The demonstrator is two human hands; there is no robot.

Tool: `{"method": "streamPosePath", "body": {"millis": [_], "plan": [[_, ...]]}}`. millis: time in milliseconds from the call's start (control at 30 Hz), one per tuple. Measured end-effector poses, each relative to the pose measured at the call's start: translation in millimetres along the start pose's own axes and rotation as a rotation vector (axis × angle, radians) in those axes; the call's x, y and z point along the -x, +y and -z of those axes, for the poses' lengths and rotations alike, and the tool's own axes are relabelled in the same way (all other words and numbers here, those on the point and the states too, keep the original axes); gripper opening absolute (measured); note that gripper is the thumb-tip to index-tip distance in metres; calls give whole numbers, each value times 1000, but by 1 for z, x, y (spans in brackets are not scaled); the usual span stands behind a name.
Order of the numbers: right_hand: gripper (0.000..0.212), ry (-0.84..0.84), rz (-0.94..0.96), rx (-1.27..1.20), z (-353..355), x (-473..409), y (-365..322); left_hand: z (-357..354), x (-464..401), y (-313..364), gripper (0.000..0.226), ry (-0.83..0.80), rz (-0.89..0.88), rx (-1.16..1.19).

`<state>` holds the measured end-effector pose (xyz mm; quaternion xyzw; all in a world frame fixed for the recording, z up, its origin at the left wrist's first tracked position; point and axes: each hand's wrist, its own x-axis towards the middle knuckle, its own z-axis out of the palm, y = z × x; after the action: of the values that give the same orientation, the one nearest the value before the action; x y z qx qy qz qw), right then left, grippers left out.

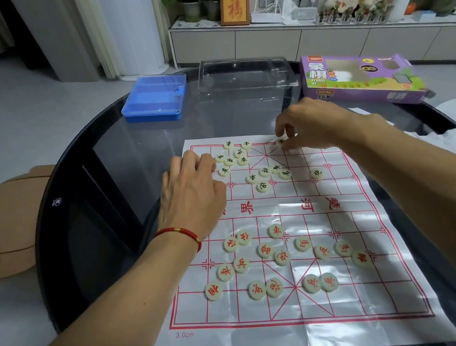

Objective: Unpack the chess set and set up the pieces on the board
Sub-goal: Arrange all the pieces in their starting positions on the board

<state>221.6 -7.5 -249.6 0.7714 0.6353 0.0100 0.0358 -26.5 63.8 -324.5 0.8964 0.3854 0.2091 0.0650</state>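
A white plastic xiangqi board sheet (352,296) with red lines lies on the round glass table. Several pale round pieces with red characters (281,257) are scattered over its near half. Several with black characters (262,187) lie loose on the far half. My right hand (314,125) is at the far edge, its fingertips pinching a black-character piece (280,142) that sits on the board. My left hand (194,189) rests on the far left of the board, fingers curled beside a cluster of black pieces (232,159). Whether the left fingers hold a piece is hidden.
Beyond the board stand a blue plastic case (155,98), a clear plastic lid (245,78) and the purple game box (360,78). White paper (450,138) lies at the table's right edge. A brown chair (2,225) stands left of the table.
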Motion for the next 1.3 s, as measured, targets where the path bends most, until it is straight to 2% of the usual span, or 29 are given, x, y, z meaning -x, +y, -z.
{"method": "streamPosePath", "body": {"millis": [100, 233, 500, 667, 833, 933, 1167, 1300], "plan": [[24, 51, 32, 3, 8, 12, -6, 0, 0, -1, 30, -3, 4, -1], [17, 33, 59, 19, 14, 47, -19, -1, -1, -1, 31, -6, 1, -2], [38, 45, 30, 90, -1, 71, -34, 0, 0, -1, 29, 6, -7, -9], [27, 98, 69, 109, -4, 73, -31, -1, 0, -2, 29, -1, 0, -10], [16, 244, -136, 40, 10, 76, 32, 0, -1, -2, 29, -3, -5, -12], [22, 237, -224, -34, 2, 79, 56, 0, -1, -2, 30, -8, -5, -10], [28, 207, -128, -65, -14, 63, 45, -1, -1, -3, 29, -5, -2, -14], [40, 181, -160, -45, -18, 61, 42, -1, -1, -2, 29, -7, -5, -23]]}}
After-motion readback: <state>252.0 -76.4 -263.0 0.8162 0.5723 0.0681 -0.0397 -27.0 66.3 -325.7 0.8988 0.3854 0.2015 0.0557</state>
